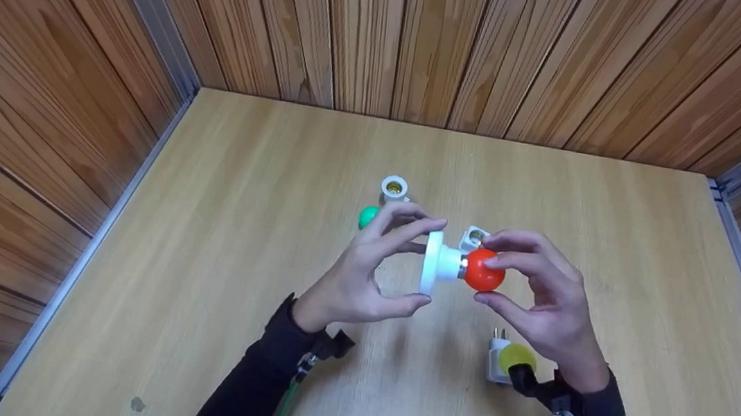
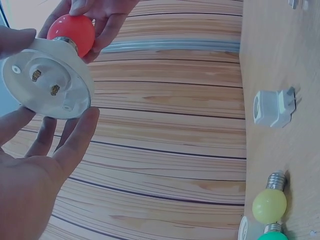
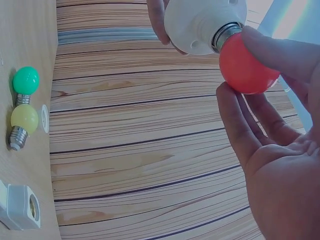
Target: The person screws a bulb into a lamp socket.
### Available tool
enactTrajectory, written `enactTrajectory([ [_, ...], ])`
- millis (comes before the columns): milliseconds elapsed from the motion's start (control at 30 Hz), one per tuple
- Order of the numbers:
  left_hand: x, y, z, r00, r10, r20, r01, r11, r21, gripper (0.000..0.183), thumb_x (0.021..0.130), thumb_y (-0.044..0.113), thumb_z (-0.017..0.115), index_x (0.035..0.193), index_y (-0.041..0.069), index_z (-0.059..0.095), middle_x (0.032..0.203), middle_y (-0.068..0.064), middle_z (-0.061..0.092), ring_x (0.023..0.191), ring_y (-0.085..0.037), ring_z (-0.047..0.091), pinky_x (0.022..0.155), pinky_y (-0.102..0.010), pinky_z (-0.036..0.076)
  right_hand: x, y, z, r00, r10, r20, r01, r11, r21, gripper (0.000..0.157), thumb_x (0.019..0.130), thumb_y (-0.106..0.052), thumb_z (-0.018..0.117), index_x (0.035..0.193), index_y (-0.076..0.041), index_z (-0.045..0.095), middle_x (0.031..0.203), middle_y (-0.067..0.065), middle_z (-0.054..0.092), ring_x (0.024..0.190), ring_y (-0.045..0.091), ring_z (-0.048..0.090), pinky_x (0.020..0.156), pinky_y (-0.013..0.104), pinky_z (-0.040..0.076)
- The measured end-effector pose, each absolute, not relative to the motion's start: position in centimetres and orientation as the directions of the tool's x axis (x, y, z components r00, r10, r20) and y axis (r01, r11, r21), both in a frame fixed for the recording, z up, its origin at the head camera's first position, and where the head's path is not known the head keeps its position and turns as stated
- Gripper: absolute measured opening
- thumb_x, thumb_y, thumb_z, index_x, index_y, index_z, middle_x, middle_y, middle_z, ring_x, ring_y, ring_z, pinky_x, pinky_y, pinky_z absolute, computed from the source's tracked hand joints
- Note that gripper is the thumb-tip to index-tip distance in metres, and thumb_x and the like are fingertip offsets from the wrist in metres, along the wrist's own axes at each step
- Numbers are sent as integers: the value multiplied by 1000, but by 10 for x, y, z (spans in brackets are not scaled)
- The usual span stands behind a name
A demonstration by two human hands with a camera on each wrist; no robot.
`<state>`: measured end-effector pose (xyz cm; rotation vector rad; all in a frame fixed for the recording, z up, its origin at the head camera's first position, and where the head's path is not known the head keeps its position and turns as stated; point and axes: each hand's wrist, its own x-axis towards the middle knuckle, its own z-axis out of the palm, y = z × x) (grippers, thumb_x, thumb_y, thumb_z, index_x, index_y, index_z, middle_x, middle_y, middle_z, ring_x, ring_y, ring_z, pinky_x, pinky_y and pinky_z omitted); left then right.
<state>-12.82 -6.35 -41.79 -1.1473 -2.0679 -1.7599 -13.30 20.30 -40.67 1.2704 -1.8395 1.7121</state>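
Note:
My left hand [image 1: 363, 270] holds a white round lamp holder [image 1: 432, 262] by the rim of its base, thumb on one side and fingers on the other. Two brass contacts show on its underside in the left wrist view. A red light bulb [image 1: 485, 270] is pinched between the thumb and fingers of my right hand [image 1: 544, 304]. Its metal cap sits in the mouth of the lamp holder, with part of the thread showing in the right wrist view [image 3: 227, 35]. Both are held above the table, lying sideways.
On the wooden table [image 1: 236, 221] lie a green bulb [image 1: 368, 217], a yellow bulb [image 3: 24, 119], a white round socket [image 1: 394, 188] and a square white socket [image 1: 474, 238]. Near my right wrist are a white plug adapter [image 1: 496, 362] and another yellow bulb [image 1: 518, 357]. Wood-panelled walls enclose the table.

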Motion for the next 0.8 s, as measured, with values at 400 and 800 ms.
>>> enactTrajectory([
  [400,-129,-62,-419,-670,408,620,691,38,722,76,81,7,89,150,3,57,145,-20,46,136,-30,53,108,-45,62,-128,205,-402,-620,-392,680,-741,8,-671,48,74,16,86,119,12,68,124,20,67,119,19,68,104,20,61],
  [800,-128,-61,-419,-635,400,661,738,63,672,69,77,0,89,142,4,63,143,-20,48,135,-32,51,112,-37,60,-125,208,-399,-696,-401,595,-686,129,-716,53,74,19,82,124,9,67,119,6,74,109,8,71,97,15,61],
])
